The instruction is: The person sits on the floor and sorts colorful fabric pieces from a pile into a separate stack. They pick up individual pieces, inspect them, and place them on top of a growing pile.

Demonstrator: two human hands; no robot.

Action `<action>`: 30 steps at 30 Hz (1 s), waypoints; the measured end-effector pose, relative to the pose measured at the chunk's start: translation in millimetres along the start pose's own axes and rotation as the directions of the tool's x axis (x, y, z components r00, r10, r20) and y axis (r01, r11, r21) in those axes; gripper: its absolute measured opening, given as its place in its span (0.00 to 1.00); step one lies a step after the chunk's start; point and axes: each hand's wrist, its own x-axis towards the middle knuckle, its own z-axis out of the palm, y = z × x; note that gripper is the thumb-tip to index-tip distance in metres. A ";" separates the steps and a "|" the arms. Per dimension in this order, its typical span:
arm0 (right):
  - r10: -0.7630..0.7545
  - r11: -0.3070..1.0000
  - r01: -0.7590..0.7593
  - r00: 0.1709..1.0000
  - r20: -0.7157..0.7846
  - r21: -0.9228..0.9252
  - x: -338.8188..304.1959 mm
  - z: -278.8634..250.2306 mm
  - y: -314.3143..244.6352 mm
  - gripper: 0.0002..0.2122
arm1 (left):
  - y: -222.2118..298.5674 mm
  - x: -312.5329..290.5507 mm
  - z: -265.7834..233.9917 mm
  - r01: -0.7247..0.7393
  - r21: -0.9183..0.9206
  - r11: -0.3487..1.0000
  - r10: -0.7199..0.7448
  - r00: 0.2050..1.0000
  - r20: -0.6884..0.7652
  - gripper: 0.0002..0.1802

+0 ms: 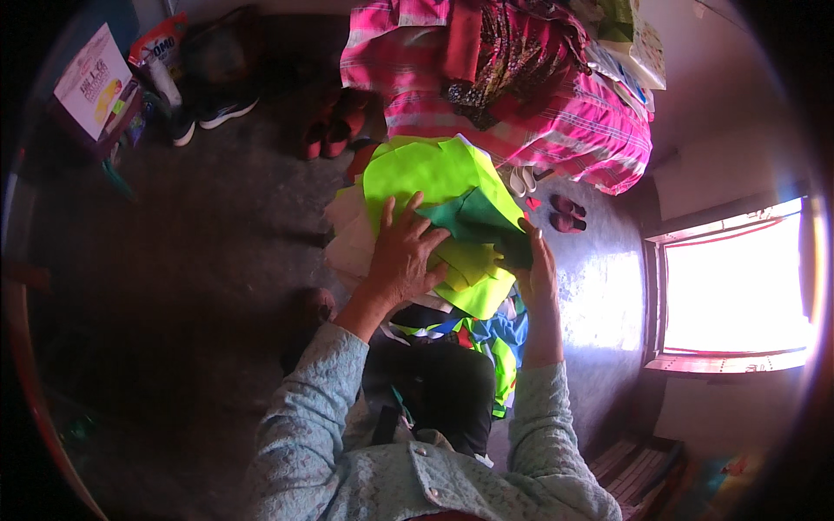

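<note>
In front of me is a loose stack of fabric pieces. The biggest is a neon yellow-green cloth (417,165), with a dark green cloth piece (473,213) lying folded over it. Nearer to me is a smaller olive-yellow cloth piece (465,265). My left hand (407,247) rests on the stack with its fingers spread, the fingertips on the neon cloth and by the green piece. At the stack's right edge, my right hand (540,273) stands on its side with fingers stretched, touching the green piece. Its thumb is partly hidden.
Beige cloth (347,234) juts out at the stack's left. Blue and neon fabric (504,334) hangs below it by my knee. Beyond stands a bed with a pink checked cover (599,130). Shoes (334,135) and dark slippers (569,213) lie on the floor; a bright window (730,282) is at right.
</note>
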 end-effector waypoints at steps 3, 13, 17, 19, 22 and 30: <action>-0.076 0.967 0.083 0.996 0.036 -0.242 -15.7 12.7 4.6 0.32 | -0.7 -5.0 -1.4 -0.005 -0.016 1.000 0.006 1.000 0.026 0.31; -0.463 0.271 0.215 0.884 0.069 -0.938 -1.1 10.5 18.1 0.15 | 6.3 -0.2 -2.0 -0.071 -0.022 0.997 0.073 0.993 0.096 0.31; -0.506 0.268 0.225 0.860 0.062 -0.937 5.1 19.4 4.7 0.06 | 6.4 -4.0 5.8 -0.082 -0.021 0.996 0.083 0.992 0.090 0.26; -0.565 0.396 0.327 0.823 0.053 -0.858 18.1 17.1 -4.7 0.06 | 8.7 -5.4 10.1 -0.090 -0.036 0.995 0.091 0.995 0.036 0.23; -0.422 0.800 0.338 0.904 -0.064 -0.496 34.5 25.1 -41.2 0.08 | 8.9 -7.7 17.4 -0.119 -0.071 0.990 0.119 0.993 -0.010 0.19; -0.253 0.906 0.211 0.965 -0.069 -0.367 125.2 -35.8 -36.1 0.14 | 19.0 0.1 20.9 -0.204 -0.146 0.968 0.199 0.979 -0.051 0.15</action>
